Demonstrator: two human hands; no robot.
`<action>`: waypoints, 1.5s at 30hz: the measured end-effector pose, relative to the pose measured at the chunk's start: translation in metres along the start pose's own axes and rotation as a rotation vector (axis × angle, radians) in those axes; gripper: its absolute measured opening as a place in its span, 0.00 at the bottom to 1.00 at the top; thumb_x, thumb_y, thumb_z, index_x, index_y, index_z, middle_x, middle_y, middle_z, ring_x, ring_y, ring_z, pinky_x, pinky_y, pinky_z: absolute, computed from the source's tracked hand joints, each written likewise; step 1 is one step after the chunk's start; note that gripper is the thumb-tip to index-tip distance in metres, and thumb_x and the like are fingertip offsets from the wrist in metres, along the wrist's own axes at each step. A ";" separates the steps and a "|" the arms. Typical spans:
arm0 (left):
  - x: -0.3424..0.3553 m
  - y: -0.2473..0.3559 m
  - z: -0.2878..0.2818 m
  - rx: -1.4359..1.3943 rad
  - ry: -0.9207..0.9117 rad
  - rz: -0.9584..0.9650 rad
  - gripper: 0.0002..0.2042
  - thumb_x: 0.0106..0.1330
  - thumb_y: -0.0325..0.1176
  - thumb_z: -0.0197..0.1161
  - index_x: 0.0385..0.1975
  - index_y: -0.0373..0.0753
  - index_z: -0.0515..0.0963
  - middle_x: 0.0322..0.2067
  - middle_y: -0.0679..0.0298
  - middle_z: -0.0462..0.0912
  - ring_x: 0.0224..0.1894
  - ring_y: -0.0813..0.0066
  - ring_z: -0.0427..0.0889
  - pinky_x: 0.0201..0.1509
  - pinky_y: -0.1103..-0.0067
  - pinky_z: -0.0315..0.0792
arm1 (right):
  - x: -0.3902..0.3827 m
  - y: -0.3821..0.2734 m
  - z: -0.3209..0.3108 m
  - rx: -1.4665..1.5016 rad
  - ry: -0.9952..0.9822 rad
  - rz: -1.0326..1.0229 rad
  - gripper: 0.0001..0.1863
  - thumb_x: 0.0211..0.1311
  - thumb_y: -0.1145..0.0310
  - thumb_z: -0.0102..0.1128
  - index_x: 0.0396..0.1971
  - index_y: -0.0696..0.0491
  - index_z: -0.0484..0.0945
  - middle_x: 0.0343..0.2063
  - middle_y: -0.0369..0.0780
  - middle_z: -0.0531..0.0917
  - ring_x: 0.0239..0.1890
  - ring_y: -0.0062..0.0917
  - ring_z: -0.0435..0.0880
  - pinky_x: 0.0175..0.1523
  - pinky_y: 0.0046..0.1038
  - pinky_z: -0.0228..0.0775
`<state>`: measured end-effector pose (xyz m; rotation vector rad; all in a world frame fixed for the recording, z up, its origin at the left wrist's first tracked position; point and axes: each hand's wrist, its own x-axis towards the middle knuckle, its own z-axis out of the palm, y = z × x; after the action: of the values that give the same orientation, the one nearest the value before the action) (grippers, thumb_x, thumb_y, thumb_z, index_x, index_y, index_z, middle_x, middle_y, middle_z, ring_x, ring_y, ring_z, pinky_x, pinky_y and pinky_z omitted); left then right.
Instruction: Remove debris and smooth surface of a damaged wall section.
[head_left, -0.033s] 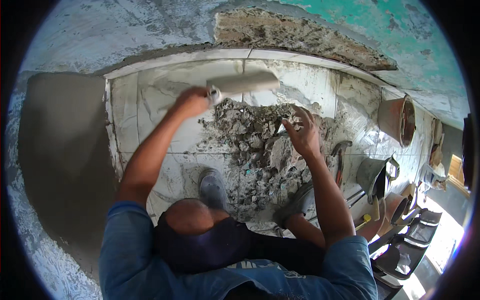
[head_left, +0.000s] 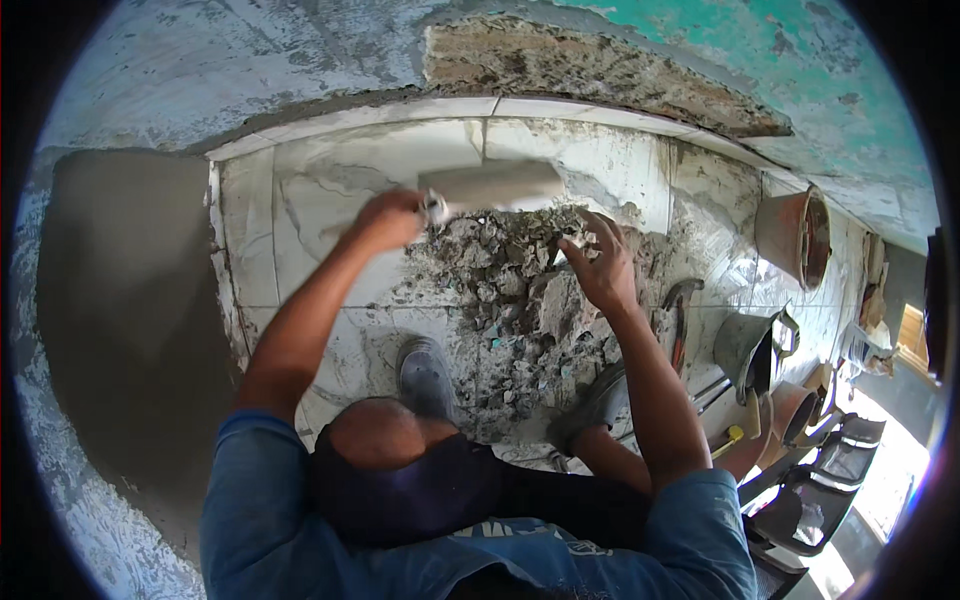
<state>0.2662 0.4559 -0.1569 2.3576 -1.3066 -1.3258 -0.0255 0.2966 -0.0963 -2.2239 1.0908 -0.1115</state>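
My left hand [head_left: 390, 219] is closed round the pale handle of what looks like a plastering trowel [head_left: 492, 183]. Its long grey blade points right, along the far edge of a heap of broken mortar rubble [head_left: 500, 265] on the marble-patterned floor tiles [head_left: 365, 335]. Motion blurs the blade, and whether it touches the floor I cannot tell. At the heap's right side my right hand [head_left: 606, 272] hovers or rests with thumb and fingers apart. A small white chip [head_left: 561, 257] lies by the thumb; no grip on it shows.
A hammer [head_left: 683, 292] lies right of the heap. Farther right are a reddish bucket [head_left: 785, 238], a dark metal bucket [head_left: 742, 348] and black chairs [head_left: 800, 512]. My shoes [head_left: 426, 375] flank the rubble. A patch of wet-looking grey mortar [head_left: 130, 300] covers the left side; a wall stands ahead.
My left hand and the trowel have shifted slightly right and nearer to me, and the blade sits at a flatter angle. The right hand has hardly moved.
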 end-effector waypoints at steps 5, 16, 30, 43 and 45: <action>-0.069 0.034 0.068 0.045 0.142 0.248 0.26 0.57 0.34 0.60 0.59 0.55 0.69 0.38 0.55 0.81 0.37 0.55 0.81 0.40 0.65 0.75 | -0.046 0.003 0.017 0.119 0.369 -0.076 0.38 0.55 0.50 0.64 0.59 0.58 0.62 0.53 0.52 0.66 0.54 0.43 0.69 0.55 0.39 0.66; -0.067 0.184 0.101 -0.495 -0.052 0.649 0.38 0.59 0.23 0.53 0.68 0.35 0.41 0.53 0.36 0.66 0.56 0.38 0.67 0.59 0.59 0.63 | -0.078 -0.033 -0.024 1.239 0.046 0.292 0.48 0.56 0.40 0.56 0.66 0.55 0.46 0.58 0.44 0.62 0.59 0.30 0.65 0.64 0.32 0.57; -0.021 0.200 0.093 -0.290 -0.222 0.969 0.25 0.55 0.38 0.68 0.52 0.35 0.74 0.46 0.53 0.80 0.49 0.57 0.79 0.56 0.67 0.69 | -0.112 0.069 -0.055 0.725 0.422 0.653 0.28 0.60 0.75 0.54 0.61 0.54 0.60 0.36 0.42 0.81 0.30 0.24 0.81 0.31 0.28 0.74; 0.014 -0.013 0.100 0.087 0.751 0.381 0.25 0.65 0.38 0.56 0.60 0.33 0.65 0.62 0.47 0.62 0.63 0.48 0.61 0.65 0.60 0.57 | -0.139 0.187 -0.064 0.073 0.628 0.753 0.33 0.51 0.80 0.56 0.60 0.50 0.63 0.38 0.51 0.81 0.39 0.41 0.83 0.41 0.36 0.72; 0.014 -0.020 0.111 0.122 0.748 0.341 0.25 0.66 0.40 0.53 0.61 0.33 0.64 0.63 0.47 0.60 0.64 0.47 0.58 0.66 0.58 0.54 | -0.116 0.202 -0.079 0.001 0.683 0.606 0.29 0.54 0.77 0.56 0.59 0.48 0.66 0.37 0.51 0.82 0.38 0.41 0.83 0.41 0.36 0.72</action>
<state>0.1992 0.4885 -0.2422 2.2047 -1.4387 -0.2222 -0.2650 0.2520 -0.1298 -1.7802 2.0737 -0.6350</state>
